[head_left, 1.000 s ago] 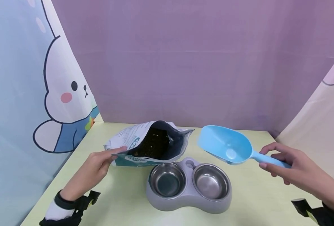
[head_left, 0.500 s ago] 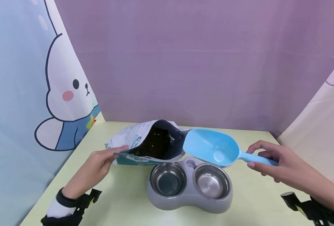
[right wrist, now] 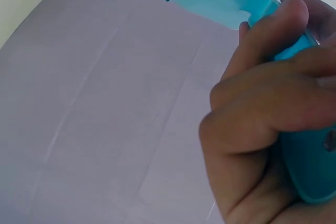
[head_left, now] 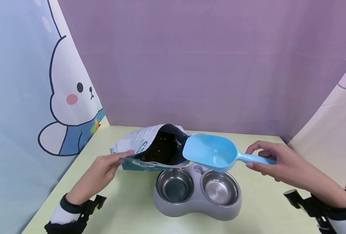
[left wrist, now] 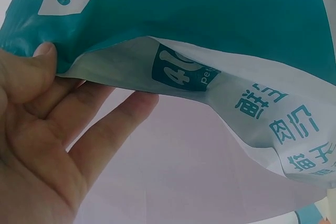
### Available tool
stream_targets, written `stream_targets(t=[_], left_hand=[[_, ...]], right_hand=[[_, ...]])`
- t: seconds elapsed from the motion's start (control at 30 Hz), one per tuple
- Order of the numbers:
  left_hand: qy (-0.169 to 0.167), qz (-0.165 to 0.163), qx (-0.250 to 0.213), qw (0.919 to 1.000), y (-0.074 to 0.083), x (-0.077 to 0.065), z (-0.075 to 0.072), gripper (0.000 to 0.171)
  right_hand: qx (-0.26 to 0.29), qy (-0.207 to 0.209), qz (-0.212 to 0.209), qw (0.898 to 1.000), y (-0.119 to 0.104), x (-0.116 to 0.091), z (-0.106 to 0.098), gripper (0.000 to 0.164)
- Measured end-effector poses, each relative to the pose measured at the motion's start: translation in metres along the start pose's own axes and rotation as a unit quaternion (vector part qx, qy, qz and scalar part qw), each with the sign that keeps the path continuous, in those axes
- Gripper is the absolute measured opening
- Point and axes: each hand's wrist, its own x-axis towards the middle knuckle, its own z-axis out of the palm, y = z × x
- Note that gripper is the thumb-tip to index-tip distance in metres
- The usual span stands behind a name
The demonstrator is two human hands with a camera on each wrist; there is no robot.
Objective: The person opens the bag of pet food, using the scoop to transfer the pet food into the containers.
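My left hand (head_left: 101, 170) pinches the left edge of a teal and white pet food bag (head_left: 129, 143), thumb on one side and fingers on the other in the left wrist view. The bag lies tilted with its mouth facing forward, and dark kibble (head_left: 161, 148) shows inside. My right hand (head_left: 284, 162) grips the handle of a light blue scoop (head_left: 212, 151), its fingers curled round it in the right wrist view. No kibble is visible in the scoop, whose front edge overlaps the right rim of the bag's mouth; I cannot tell if they touch.
A grey double pet feeder (head_left: 197, 208) with two steel bowls stands in front of the bag, below the scoop. Pale yellow tabletop (head_left: 126, 208) lies around it. A purple cloth (head_left: 190, 65) hangs behind, with printed cloths at both sides.
My right hand has carried the scoop leftward, from right of the bag to the bag's mouth. My left hand keeps its hold on the bag, which stays about where it was.
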Motion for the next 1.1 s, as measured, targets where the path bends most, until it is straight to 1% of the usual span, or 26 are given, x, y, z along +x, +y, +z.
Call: stream_targets(t=[0.07,0.2,0.33,0.43,0.5,0.6,0.73,0.9,1.03,1.1], left_hand=[[-0.001,-0.002,-0.001,1.0,0.0,0.0,0.0,0.051],[-0.004,-0.003,-0.004,1.0,0.0,0.0,0.001,0.051],[-0.006,-0.004,0.0,1.0,0.001,0.001,0.001,0.051],[-0.011,-0.013,0.0,0.9999,0.002,0.003,0.0,0.05],[-0.014,-0.023,-0.001,0.9996,0.003,0.003,-0.001,0.049],[-0.016,-0.03,-0.001,0.9994,0.003,0.004,-0.001,0.049],[-0.013,-0.025,-0.001,0.9996,0.002,0.003,0.0,0.049],[-0.01,-0.016,-0.002,0.9998,0.001,0.003,0.001,0.048],[-0.012,-0.022,0.001,0.9997,0.002,0.003,0.001,0.049],[-0.012,-0.024,0.002,0.9996,0.003,0.003,0.001,0.049]], right_hand=[[-0.007,0.0,-0.003,1.0,-0.001,0.002,0.001,0.017],[-0.04,0.013,-0.008,0.999,-0.005,0.005,0.004,0.016],[-0.09,0.045,-0.045,0.994,-0.01,0.009,0.007,0.014],[-0.131,0.071,-0.081,0.986,-0.016,0.012,0.007,0.012],[-0.158,0.081,-0.093,0.98,-0.021,0.014,0.007,0.012],[-0.202,0.083,-0.091,0.972,-0.031,0.017,0.006,0.014],[-0.265,0.084,-0.085,0.957,-0.046,0.021,0.008,0.018],[-0.313,0.095,-0.094,0.94,-0.063,0.028,0.014,0.018],[-0.334,0.1,-0.109,0.931,-0.077,0.034,0.019,0.007],[-0.339,0.096,-0.117,0.928,-0.083,0.039,0.023,0.016]])
